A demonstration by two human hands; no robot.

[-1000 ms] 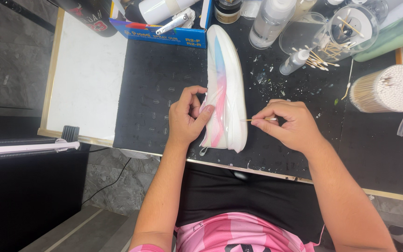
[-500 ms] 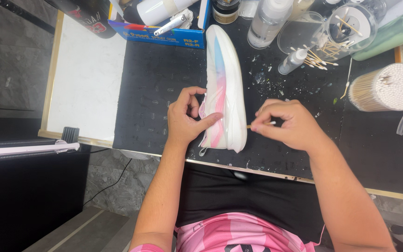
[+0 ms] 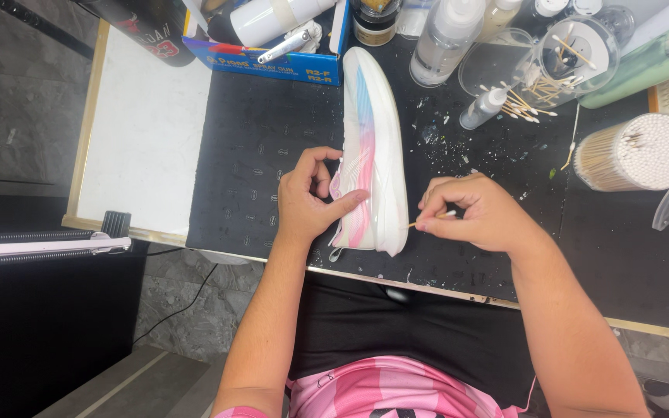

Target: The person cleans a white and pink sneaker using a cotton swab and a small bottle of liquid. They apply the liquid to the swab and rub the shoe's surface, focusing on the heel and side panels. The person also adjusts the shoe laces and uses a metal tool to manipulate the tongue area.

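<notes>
A: We begin with the surface. A black work mat (image 3: 257, 155), flecked with pale specks, covers most of a white table (image 3: 145, 131) with a wooden edge. To the left we see grey stone flooring (image 3: 9, 101) and a white lamp arm (image 3: 40, 246) with springs.

B: And on the mat?

A: A white shoe (image 3: 373, 147), tinted blue toward its far end and pink toward its near end, lies on its side at the mat's near edge. Our left hand (image 3: 307, 201) steadies it: thumb laid across the pink upper, fingers curled at the collar. Our right hand (image 3: 478, 213) is closed in a pinch on a cotton swab (image 3: 431, 218), whose wooden end touches the white sole.

B: What surrounds them?

A: Beyond the shoe's far end stand a blue cardboard box (image 3: 280, 58) holding a spray gun and clear plastic bottles (image 3: 443, 42). To the right, a clear cup (image 3: 574, 50) holds used swabs, more lie loose beside a small dropper bottle (image 3: 483, 107), and a round tub of fresh swabs (image 3: 636, 153) stands well apart. Nothing lies between the hands and the shoe.
</notes>
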